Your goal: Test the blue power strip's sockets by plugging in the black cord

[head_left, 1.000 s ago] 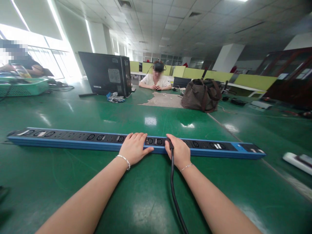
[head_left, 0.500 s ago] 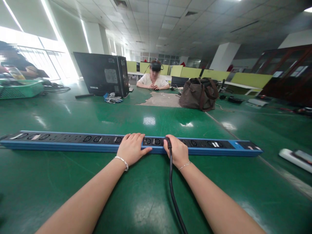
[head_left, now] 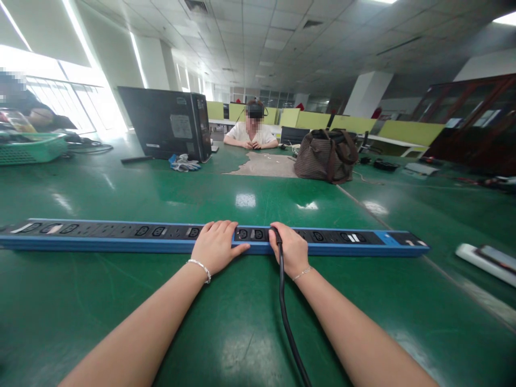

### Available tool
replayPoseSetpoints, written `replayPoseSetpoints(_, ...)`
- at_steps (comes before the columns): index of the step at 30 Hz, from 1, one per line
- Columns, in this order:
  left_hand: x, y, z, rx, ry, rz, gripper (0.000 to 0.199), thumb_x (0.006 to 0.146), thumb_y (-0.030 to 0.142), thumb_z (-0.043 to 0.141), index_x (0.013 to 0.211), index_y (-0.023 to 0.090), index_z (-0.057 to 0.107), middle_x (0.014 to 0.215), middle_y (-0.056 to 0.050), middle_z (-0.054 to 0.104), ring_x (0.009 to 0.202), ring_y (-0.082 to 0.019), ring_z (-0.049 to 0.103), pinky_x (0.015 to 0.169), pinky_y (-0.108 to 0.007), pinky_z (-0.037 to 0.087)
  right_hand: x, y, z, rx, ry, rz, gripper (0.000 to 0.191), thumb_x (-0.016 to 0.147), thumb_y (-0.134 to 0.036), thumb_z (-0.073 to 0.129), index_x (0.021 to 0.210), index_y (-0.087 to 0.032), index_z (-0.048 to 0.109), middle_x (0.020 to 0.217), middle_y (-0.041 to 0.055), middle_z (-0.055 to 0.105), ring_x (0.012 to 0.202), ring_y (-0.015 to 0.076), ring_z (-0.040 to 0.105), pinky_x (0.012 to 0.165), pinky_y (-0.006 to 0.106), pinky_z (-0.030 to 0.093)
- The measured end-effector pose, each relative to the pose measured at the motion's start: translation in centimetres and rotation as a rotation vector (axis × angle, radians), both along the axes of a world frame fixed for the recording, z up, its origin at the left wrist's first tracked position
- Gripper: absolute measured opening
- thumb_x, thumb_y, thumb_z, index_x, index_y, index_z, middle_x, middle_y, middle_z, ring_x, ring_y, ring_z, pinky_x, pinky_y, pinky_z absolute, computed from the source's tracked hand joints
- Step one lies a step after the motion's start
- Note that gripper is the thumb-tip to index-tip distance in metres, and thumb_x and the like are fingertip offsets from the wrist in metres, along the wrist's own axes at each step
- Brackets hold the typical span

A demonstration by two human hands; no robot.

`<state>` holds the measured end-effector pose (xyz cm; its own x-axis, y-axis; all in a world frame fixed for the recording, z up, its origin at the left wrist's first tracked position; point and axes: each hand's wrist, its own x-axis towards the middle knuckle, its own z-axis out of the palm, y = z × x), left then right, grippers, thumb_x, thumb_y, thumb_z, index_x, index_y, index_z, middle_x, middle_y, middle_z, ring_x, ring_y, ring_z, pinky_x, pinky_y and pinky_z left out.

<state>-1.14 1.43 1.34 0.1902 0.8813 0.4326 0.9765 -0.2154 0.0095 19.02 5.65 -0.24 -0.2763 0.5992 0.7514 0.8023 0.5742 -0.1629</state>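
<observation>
A long blue power strip (head_left: 350, 250) with a black socket face lies across the green table in front of me. My left hand (head_left: 215, 244) grips it left of the middle, fingers together over the top and thumb along the near edge. Just to the right, my right hand (head_left: 290, 248) is closed around a black plug (head_left: 276, 235) at the strip's sockets. My fingers hide the plug's front, so I cannot tell how deep it sits. From the plug a black power cord (head_left: 285, 317) runs down toward me. Open sockets (head_left: 250, 234) show between my hands.
A white device (head_left: 479, 260) lies at the right. Farther back stand a black computer case (head_left: 161, 123), gloves (head_left: 184, 163), a brown bag (head_left: 326, 156) and a green basket (head_left: 32, 148). One person (head_left: 252, 131) sits opposite, another (head_left: 30, 107) at far left.
The whole view has shifted slightly, so everything appears a little farther left. Both hands keep their places on the power strip and the plug.
</observation>
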Motion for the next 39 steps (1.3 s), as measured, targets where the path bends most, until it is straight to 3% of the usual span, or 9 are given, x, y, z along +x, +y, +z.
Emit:
replayPoseSetpoints(6,0.0,-0.1,0.0,0.004,-0.004,0.0,0.061,0.082,0.063,0.037,0.119,0.017,0.052,0.116,-0.011,0.061,0.109,-0.026,0.053,0.098,-0.042,0.033,0.0,-0.1,-0.1,0.009,0.002,-0.001,0.026,0.09,-0.029,0.041,0.1,-0.018,0.062,0.095,0.0061,0.07,0.085,0.0181,0.065,0.082,0.029,0.048)
replayPoseSetpoints(10,0.0,0.0,0.0,-0.001,-0.015,-0.008,0.062,0.081,0.063,0.038,0.12,0.017,0.052,0.116,-0.011,0.061,0.11,-0.026,0.052,0.098,-0.042,0.033,-0.2,-0.1,0.1,-0.034,-0.021,0.051,0.027,0.089,-0.03,0.042,0.1,-0.017,0.062,0.097,0.0092,0.069,0.087,0.0208,0.065,0.09,0.036,0.046)
replayPoseSetpoints(12,0.0,0.0,0.0,-0.007,-0.024,-0.005,0.062,0.081,0.064,0.038,0.119,0.017,0.052,0.116,-0.011,0.061,0.11,-0.026,0.052,0.098,-0.042,0.033,-0.1,0.1,0.9,-0.091,0.136,0.077,0.029,0.09,-0.034,0.04,0.099,-0.016,0.061,0.095,0.0094,0.069,0.085,0.0211,0.066,0.084,0.035,0.049)
replayPoseSetpoints(15,0.0,0.0,0.0,-0.014,-0.035,0.002,0.061,0.081,0.063,0.038,0.12,0.018,0.053,0.117,-0.011,0.061,0.111,-0.026,0.052,0.099,-0.043,0.033,0.7,0.5,2.7,-0.183,0.594,0.058,0.036,0.091,-0.041,0.033,0.101,-0.017,0.058,0.083,0.0063,0.069,0.07,0.018,0.067,0.067,0.03,0.052)
replayPoseSetpoints(17,0.0,0.1,0.0,-0.02,-0.035,0.005,0.061,0.081,0.063,0.038,0.121,0.019,0.052,0.118,-0.011,0.06,0.112,-0.026,0.052,0.099,-0.043,0.032,1.6,0.8,3.8,-0.174,0.707,0.073,0.035,0.089,-0.044,0.038,0.099,-0.018,0.058,0.082,0.0055,0.068,0.075,0.0186,0.066,0.07,0.031,0.052)
replayPoseSetpoints(23,-0.2,0.2,-0.1,-0.014,-0.007,-0.001,0.064,0.081,0.064,0.036,0.121,0.017,0.052,0.117,-0.012,0.061,0.11,-0.027,0.053,0.098,-0.044,0.034,4.9,2.0,3.9,-0.205,0.714,0.134,0.036,0.085,-0.049,0.045,0.094,-0.018,0.06,0.085,0.0076,0.069,0.083,0.0203,0.066,0.079,0.036,0.051)
replayPoseSetpoints(27,-0.3,0.2,-0.2,0.012,-0.006,-0.01,0.061,0.082,0.063,0.037,0.12,0.018,0.053,0.116,-0.012,0.061,0.109,-0.027,0.054,0.097,-0.044,0.035,8.9,3.2,4.2,-0.278,0.758,0.169,0.041,0.084,-0.053,0.047,0.1,-0.018,0.06,0.09,0.0089,0.07,0.083,0.0206,0.066,0.08,0.038,0.051)
replayPoseSetpoints(33,-0.3,0.2,-0.2,0.006,0.002,-0.015,0.061,0.082,0.062,0.036,0.12,0.018,0.053,0.116,-0.012,0.062,0.109,-0.027,0.054,0.096,-0.043,0.036,16.6,3.5,2.6,-0.347,0.646,0.023,0.043,0.08,-0.057,0.05,0.096,-0.019,0.063,0.088,0.0092,0.071,0.086,0.0228,0.066,0.084,0.044,0.049)
replayPoseSetpoints(39,-0.4,0.2,-0.1,0.003,0.005,-0.003,0.062,0.081,0.062,0.038,0.12,0.017,0.053,0.116,-0.013,0.062,0.109,-0.028,0.054,0.095,-0.044,0.036,16.7,3.1,1.2,-0.314,0.608,-0.02,0.042,0.082,-0.056,0.048,0.096,-0.019,0.062,0.091,0.0094,0.071,0.088,0.0223,0.065,0.084,0.042,0.049)
